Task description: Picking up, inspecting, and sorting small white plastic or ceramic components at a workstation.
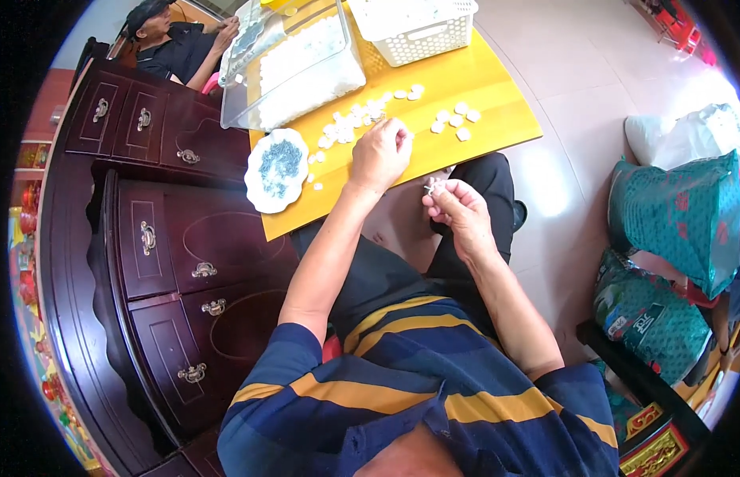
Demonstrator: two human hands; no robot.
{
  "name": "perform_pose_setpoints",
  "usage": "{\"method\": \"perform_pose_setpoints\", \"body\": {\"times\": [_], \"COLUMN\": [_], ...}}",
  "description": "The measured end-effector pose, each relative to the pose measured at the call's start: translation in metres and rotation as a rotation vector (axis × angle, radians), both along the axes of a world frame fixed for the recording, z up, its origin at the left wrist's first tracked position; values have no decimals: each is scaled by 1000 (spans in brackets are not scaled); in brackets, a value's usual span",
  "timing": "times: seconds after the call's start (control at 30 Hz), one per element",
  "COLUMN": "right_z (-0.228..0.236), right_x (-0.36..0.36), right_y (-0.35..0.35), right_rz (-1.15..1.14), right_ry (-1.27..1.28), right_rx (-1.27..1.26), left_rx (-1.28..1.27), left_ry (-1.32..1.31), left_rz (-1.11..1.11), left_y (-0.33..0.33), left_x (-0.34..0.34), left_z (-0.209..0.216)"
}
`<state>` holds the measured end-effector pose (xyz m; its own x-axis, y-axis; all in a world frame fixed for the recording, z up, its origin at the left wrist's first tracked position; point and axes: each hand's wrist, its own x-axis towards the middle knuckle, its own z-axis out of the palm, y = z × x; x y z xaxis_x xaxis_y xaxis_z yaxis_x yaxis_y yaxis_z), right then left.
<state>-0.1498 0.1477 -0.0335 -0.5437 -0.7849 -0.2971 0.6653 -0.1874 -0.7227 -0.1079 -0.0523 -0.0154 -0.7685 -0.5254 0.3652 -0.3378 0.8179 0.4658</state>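
Note:
My left hand [382,155] is over the yellow table, its fingers bent together beside a cluster of small white pieces [348,123]. What those fingers hold, if anything, is hidden. Just off the table's near edge, my right hand [463,211] pinches a small white piece [431,189] between thumb and fingers. A looser group of white pieces [456,119] lies to the right of my left hand. On the left, a scalloped white dish [254,171] holds a heap of fine, dark blue-grey bits [280,168] too small to name.
A clear plastic bin [350,49] full of white pieces and a white perforated basket [430,44] stand on the far side of the yellow table [497,95]. Dark wooden drawers [203,230] line the left. Another person [175,44] sits far left; teal bags [672,222] are at right.

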Motion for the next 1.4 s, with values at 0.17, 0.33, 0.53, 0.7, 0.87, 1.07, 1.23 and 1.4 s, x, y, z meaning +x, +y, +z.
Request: {"method": "perform_pose_setpoints", "body": {"times": [0.17, 0.33, 0.53, 0.7, 0.87, 1.07, 1.23, 1.4], "right_z": [-1, -2, 0, 0, 0, -2, -3, -5], "right_x": [-2, -3, -3, 1, 3, 4, 7, 6], "right_y": [1, 0, 0, -1, -2, -2, -2, -2], "right_rz": [-8, -11, -6, -34, 1, 34, 40, 17], "right_ry": [1, -7, -8, 55, 81, 94, 130, 90], "right_rx": [2, 0, -20, -46, -15, -58, -96, -104], "left_rx": [86, 264, 759, 1066, 1003, 766, 749, 552], "left_ry": [126, 205, 234, 245, 255, 239, 299, 288], "left_rz": [-61, -73, -53, -88, -54, -56, -46, -91], "left_y": [23, 42, 51, 60, 67, 68, 67, 71], "left_x": [17, 37, 59, 68, 73, 76, 79, 78], "left_z": [18, 29, 11, 10, 9, 6, -1, 2]}}
